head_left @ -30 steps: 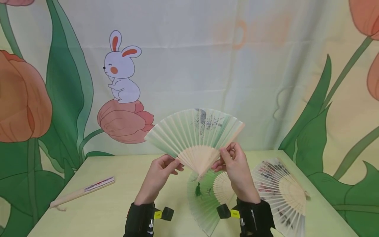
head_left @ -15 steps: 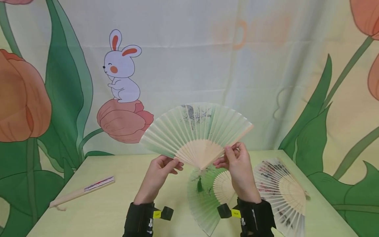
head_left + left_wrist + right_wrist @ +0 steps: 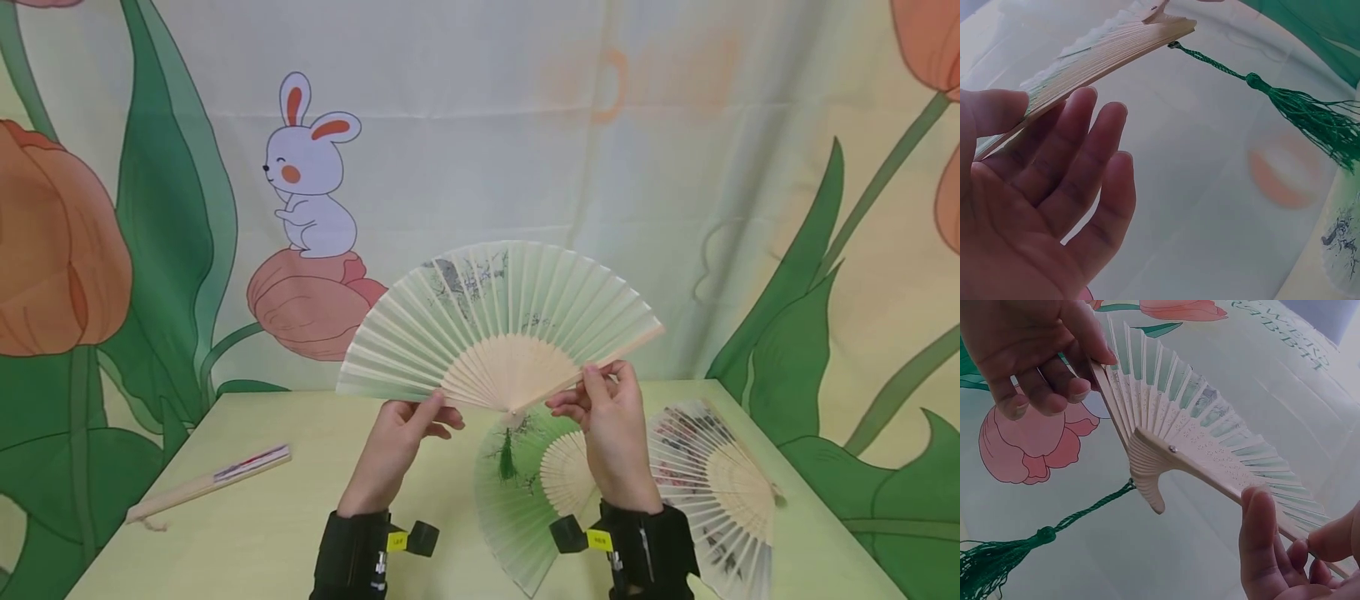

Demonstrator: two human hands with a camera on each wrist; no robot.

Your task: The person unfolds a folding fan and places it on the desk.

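Note:
A pale green folding fan (image 3: pixel 491 317) with grey painted branches is spread wide above the table, held between both hands. My left hand (image 3: pixel 405 446) pinches its left outer rib between thumb and fingers. On the other side, my right hand (image 3: pixel 611 433) pinches the right outer rib. In the right wrist view, the fan's wooden ribs (image 3: pixel 1166 434) spread from a small metal pivot, and both hands show at its sides. From the pivot end hangs a green tassel (image 3: pixel 1310 115).
Below the held fan, a second green fan (image 3: pixel 517 508) lies spread on the table (image 3: pixel 300 533). A white fan with dark and red print (image 3: pixel 712 492) lies opened at the right. At the left lies a folded fan (image 3: pixel 210 483). A printed cloth backdrop (image 3: pixel 480 150) stands behind.
The held fan has spread wider and risen a little. My right hand has moved slightly to the right, while my left hand has stayed nearly in place.

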